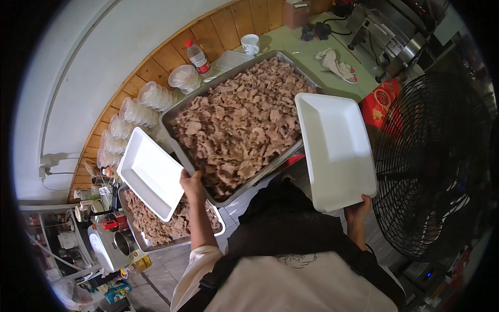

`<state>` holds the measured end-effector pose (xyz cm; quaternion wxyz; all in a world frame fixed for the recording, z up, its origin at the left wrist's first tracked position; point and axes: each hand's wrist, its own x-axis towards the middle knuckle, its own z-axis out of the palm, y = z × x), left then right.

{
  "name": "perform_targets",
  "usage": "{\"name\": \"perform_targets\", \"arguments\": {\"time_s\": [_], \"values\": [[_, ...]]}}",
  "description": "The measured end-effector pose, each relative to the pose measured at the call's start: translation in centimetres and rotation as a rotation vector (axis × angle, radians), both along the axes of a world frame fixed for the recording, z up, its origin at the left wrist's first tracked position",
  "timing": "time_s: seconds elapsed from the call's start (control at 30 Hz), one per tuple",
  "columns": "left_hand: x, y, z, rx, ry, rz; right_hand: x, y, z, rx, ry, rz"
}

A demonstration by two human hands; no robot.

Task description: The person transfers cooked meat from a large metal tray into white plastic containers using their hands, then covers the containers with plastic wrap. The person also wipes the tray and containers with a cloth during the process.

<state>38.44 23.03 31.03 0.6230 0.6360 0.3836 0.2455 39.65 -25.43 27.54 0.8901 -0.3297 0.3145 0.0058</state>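
Observation:
My left hand grips the edge of a white plastic tray, tilted with its hollow side up. Another white plastic tray is held by its near corner in my right hand. Nothing lies in either tray. Between them, a large metal pan full of cooked sliced meat rests on the table. Part of a second metal pan of meat shows beneath the left tray, which hides the rest of it.
Stacked clear plastic bowls line the wood-panelled wall, near a bottle with a red cap and a white mug. A cloth lies on the green tabletop. At my right stands a large black fan.

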Motion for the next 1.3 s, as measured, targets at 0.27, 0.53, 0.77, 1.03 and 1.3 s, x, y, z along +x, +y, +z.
{"name": "perform_targets", "arguments": {"time_s": [0.27,0.53,0.77,1.03,1.3], "values": [[-6.6,4.5,8.0,0.148,0.205,0.023,7.9,0.3,-2.3,-0.014,-0.053,0.068],[-15.3,6.9,9.8,0.192,0.261,0.094,20.8,0.9,-7.6,-0.160,-0.043,0.392],[-17.8,5.0,10.0,0.110,0.247,0.216,29.2,1.6,-12.3,-0.230,0.136,0.345],[-18.5,5.0,8.2,0.010,0.255,0.271,13.2,14.4,-6.6,-0.186,0.110,1.263],[-19.0,6.3,6.4,-0.167,0.213,0.238,7.5,22.3,-7.6,0.194,0.290,1.145]]}}
